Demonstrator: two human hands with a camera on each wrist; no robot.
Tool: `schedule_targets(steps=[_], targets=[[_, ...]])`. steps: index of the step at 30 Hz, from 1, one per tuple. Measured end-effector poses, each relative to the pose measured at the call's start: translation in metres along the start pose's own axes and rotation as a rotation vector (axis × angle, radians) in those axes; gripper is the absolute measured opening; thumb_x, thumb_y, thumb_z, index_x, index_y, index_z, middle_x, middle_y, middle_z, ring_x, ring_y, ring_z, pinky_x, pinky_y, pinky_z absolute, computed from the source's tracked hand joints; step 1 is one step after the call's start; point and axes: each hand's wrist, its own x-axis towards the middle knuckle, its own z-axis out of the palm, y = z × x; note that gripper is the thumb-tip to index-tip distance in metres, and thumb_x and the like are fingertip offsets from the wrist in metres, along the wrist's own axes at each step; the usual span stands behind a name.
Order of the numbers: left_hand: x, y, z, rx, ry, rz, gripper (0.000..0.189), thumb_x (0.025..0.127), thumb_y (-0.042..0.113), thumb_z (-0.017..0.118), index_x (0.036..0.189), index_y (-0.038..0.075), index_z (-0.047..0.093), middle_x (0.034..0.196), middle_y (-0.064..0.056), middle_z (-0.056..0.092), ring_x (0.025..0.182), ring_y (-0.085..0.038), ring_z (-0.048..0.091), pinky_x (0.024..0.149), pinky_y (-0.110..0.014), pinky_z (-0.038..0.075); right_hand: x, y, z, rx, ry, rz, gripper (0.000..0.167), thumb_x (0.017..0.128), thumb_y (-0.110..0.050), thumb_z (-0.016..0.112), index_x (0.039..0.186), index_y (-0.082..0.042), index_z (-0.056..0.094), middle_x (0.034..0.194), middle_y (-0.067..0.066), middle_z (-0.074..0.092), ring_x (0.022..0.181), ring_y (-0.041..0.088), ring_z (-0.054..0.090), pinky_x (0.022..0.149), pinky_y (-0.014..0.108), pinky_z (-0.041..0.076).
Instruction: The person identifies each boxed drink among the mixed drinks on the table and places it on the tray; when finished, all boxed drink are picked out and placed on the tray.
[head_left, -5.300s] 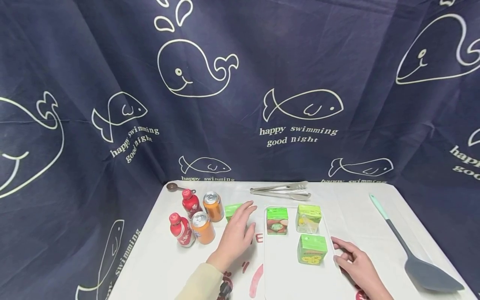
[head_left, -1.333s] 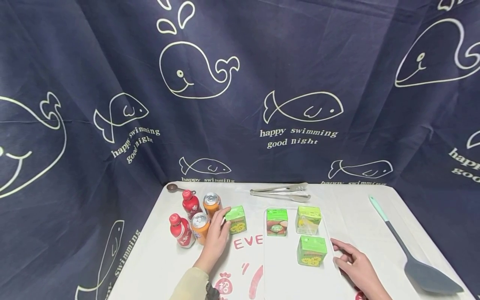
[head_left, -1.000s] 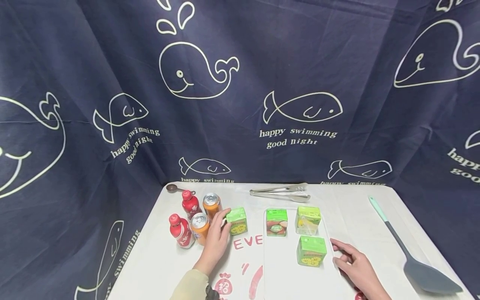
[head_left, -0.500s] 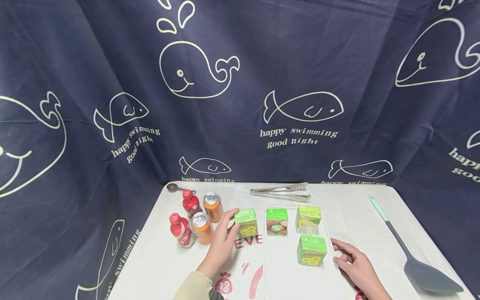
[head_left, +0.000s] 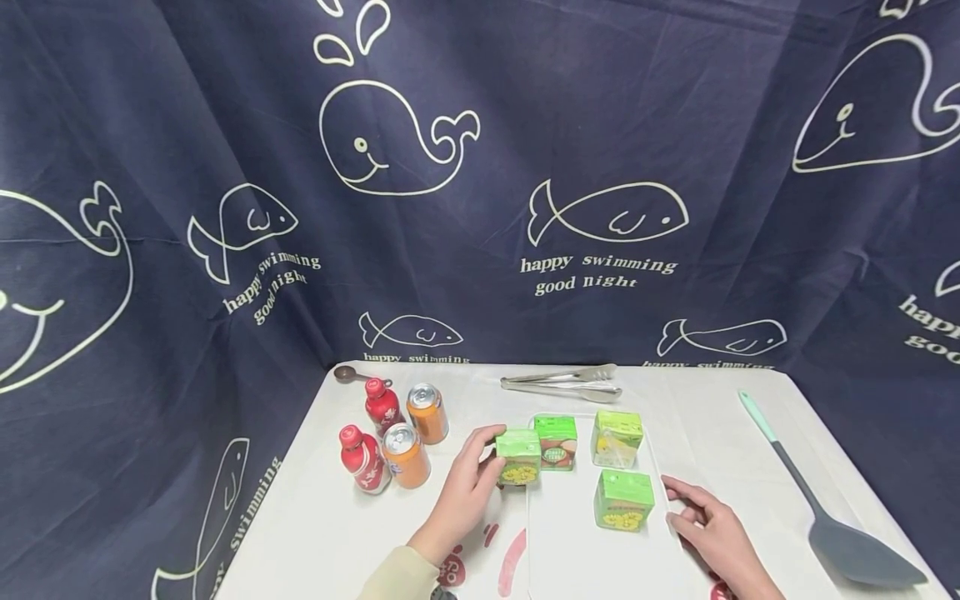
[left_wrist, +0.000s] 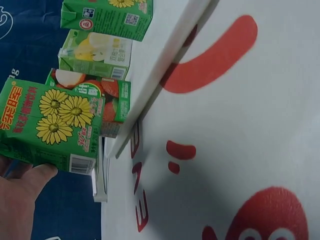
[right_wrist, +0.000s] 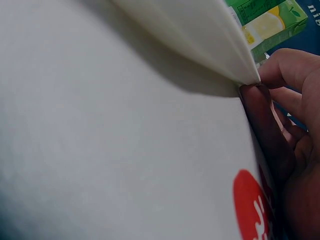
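My left hand point(head_left: 463, 496) grips a green drink carton point(head_left: 519, 458) with yellow flowers by its left side. In the left wrist view the carton point(left_wrist: 55, 117) is raised off the table near the left rim of a white tray point(head_left: 573, 550). Three cartons stand on that tray: one with red fruit point(head_left: 555, 448), one with a yellow pear-like fruit point(head_left: 617, 443), and another with yellow flowers point(head_left: 624, 504). At the tray's right rim, my right hand point(head_left: 712, 529) pinches the edge point(right_wrist: 252, 70) between thumb and finger.
Two red bottles point(head_left: 364, 460) and two orange cans point(head_left: 406, 457) stand on the left of the table. A brown spoon point(head_left: 347, 374) and metal tongs point(head_left: 562, 383) lie along the back. At right lies a grey spatula point(head_left: 855, 546) with a mint handle.
My left hand has taken hold of the flower carton beside the cans and carried it rightward to the tray's left edge. The right hand has stayed at the tray's rim.
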Motion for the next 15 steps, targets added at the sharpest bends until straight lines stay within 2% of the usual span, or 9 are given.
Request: schedule_targets(steps=[7, 15], targets=[[-0.002, 0.002, 0.003, 0.031, 0.005, 0.024, 0.042, 0.111, 0.020, 0.052, 0.152, 0.020, 0.045, 0.151, -0.001, 0.048, 0.144, -0.024, 0.045, 0.113, -0.029, 0.043, 0.000, 0.000, -0.001, 0.003, -0.009, 0.010, 0.061, 0.089, -0.003, 0.076, 0.147, 0.001, 0.056, 0.119, 0.013, 0.063, 0.069, 0.013, 0.057, 0.055, 0.024, 0.051], [0.000, 0.011, 0.008, 0.011, -0.009, 0.042, 0.042, 0.110, 0.014, 0.053, 0.151, 0.021, 0.047, 0.150, -0.006, 0.049, 0.142, -0.024, 0.046, 0.113, -0.030, 0.044, 0.001, 0.000, -0.001, -0.027, -0.012, 0.025, 0.062, 0.089, -0.004, 0.075, 0.148, 0.000, 0.055, 0.119, 0.013, 0.063, 0.070, 0.014, 0.057, 0.055, 0.025, 0.052]])
